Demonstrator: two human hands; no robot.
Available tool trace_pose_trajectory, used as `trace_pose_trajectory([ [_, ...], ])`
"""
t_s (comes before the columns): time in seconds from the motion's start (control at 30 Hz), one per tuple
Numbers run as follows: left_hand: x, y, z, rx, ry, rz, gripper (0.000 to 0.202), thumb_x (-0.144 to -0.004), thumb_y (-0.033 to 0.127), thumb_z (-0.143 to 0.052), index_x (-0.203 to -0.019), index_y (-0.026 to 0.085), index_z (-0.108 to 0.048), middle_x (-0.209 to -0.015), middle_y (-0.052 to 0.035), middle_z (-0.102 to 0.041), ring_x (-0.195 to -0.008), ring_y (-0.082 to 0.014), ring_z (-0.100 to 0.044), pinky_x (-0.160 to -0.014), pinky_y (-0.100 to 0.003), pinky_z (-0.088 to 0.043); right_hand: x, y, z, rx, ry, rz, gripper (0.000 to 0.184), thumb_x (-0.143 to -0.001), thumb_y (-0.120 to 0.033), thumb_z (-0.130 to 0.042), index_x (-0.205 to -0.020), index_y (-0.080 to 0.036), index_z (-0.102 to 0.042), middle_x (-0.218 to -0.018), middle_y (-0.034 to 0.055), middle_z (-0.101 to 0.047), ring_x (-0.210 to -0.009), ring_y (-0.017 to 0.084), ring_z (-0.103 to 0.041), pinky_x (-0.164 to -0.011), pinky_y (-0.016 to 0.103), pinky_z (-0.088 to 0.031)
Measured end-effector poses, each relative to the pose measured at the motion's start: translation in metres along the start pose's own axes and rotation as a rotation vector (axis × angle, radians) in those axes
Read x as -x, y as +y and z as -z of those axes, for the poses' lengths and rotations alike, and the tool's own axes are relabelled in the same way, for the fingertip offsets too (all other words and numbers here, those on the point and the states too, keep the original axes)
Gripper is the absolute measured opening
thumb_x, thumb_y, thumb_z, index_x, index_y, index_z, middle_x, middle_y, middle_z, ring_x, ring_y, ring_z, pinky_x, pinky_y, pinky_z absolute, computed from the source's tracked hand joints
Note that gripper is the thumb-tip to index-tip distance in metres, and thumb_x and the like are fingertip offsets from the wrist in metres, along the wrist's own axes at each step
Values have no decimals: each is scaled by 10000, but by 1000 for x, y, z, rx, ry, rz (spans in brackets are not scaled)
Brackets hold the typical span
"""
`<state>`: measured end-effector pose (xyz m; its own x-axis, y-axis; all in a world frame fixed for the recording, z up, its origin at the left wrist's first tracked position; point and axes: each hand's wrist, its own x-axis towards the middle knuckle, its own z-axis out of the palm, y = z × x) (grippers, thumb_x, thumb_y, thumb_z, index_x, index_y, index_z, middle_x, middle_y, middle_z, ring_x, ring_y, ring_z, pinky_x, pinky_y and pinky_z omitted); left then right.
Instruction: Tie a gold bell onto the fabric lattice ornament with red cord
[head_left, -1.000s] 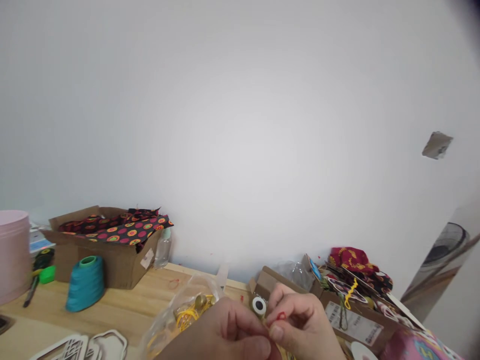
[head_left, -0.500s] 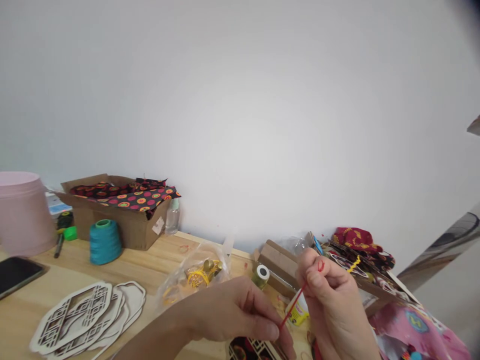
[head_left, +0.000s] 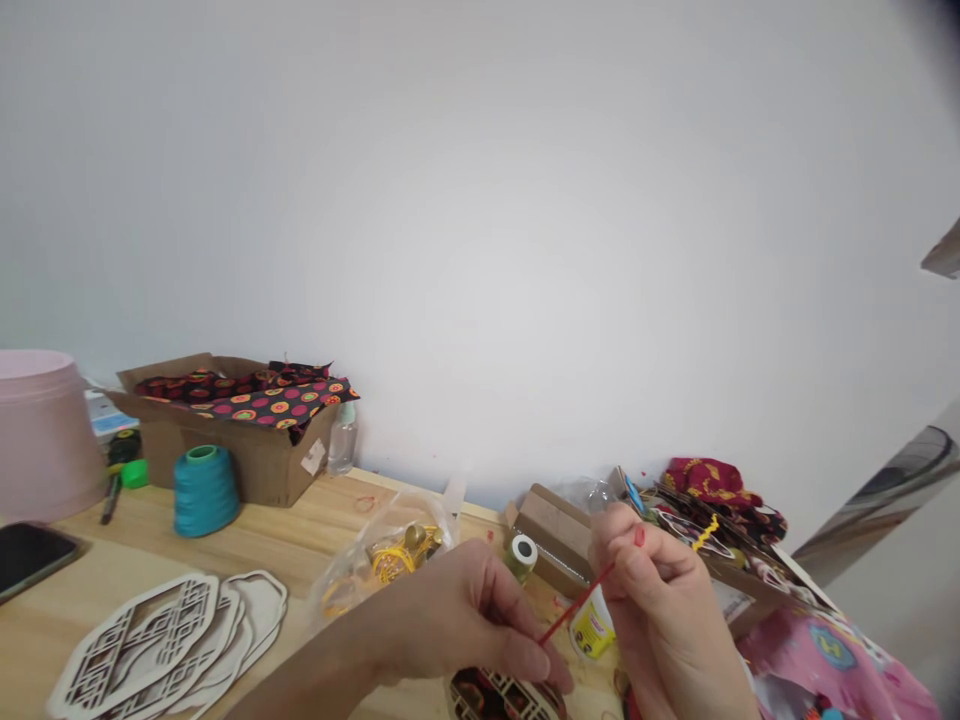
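A red cord (head_left: 577, 604) runs taut on a slant between my two hands. My left hand (head_left: 480, 620) pinches its lower end, just above a wooden lattice piece (head_left: 510, 696) backed with dark patterned fabric. That piece is partly hidden under the hand and cut off by the bottom edge. My right hand (head_left: 667, 600) is closed on the cord's upper end, with a small red loop showing above the thumb. Behind the cord stands a white bottle with a yellow label (head_left: 592, 628).
Cut-out wooden lattice frames (head_left: 150, 640) lie stacked at the left, near a teal thread cone (head_left: 205, 492) and a phone (head_left: 34, 558). A cardboard box (head_left: 262, 465) holds patterned fabric. A plastic bag (head_left: 352, 560) contains yellow cords. Another open carton (head_left: 551, 535) stands behind my hands.
My left hand has shifted slightly left and up, together with the lattice piece. The cord now slants less steeply. My right hand has barely moved, and the red loop has turned.
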<state>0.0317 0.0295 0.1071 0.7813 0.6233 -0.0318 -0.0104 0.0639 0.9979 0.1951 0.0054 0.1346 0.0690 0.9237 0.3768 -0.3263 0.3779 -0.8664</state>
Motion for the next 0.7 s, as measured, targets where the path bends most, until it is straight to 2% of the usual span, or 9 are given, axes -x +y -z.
trace_pose_trajectory([
  [0.17,1,2,0,-79,-40,-34,188,-720,182,-552,-829,207,-702,-854,-12,-717,-821,-172,-629,-747,-255,-460,0,-3,-2,89,-38,5,195,-645,-331,-686,-524,-189,-630,-609,-29,-442,-580,95,-388,-557,209,-351],
  [0.3,-1,-3,-1,-42,1,38,159,-636,210,-641,-777,198,-713,-863,-30,-708,-725,-180,-642,-646,-259,-482,2,-6,-4,112,-39,16,160,-633,-352,-692,-580,-202,-672,-614,-17,-472,-581,103,-410,-552,220,-365],
  [0.4,-1,0,-1,-64,17,-29,172,-590,183,-683,-757,213,-713,-895,1,-688,-781,-164,-613,-665,-223,-451,3,-5,-3,92,-52,29,114,-614,-340,-710,-602,-228,-689,-603,-21,-484,-577,97,-433,-543,212,-376],
  [0.5,-1,8,6,-93,43,-109,247,-639,217,-658,-884,229,-679,-858,24,-672,-784,-133,-567,-671,-195,-414,2,-3,-2,114,-98,56,68,-628,-313,-706,-606,-249,-697,-622,-16,-521,-591,95,-468,-545,203,-390],
  [0.57,1,13,13,-87,118,-123,193,-703,292,-602,-849,194,-683,-759,15,-656,-683,-106,-541,-613,-183,-400,1,-1,-2,164,-145,75,47,-636,-306,-699,-628,-260,-706,-639,-5,-541,-599,102,-491,-535,204,-399],
  [0.63,4,14,17,-104,185,-87,269,-735,377,-551,-716,148,-692,-579,19,-596,-520,-71,-483,-507,-164,-368,1,0,-3,226,-169,72,57,-634,-315,-697,-641,-261,-712,-638,2,-545,-591,109,-502,-517,208,-405],
  [0.7,7,8,16,-90,131,18,423,-748,470,-485,-615,124,-687,-425,36,-495,-367,-44,-382,-393,-159,-304,2,1,-5,301,-167,78,57,-634,-309,-695,-640,-255,-715,-631,5,-549,-586,115,-508,-519,217,-412],
])
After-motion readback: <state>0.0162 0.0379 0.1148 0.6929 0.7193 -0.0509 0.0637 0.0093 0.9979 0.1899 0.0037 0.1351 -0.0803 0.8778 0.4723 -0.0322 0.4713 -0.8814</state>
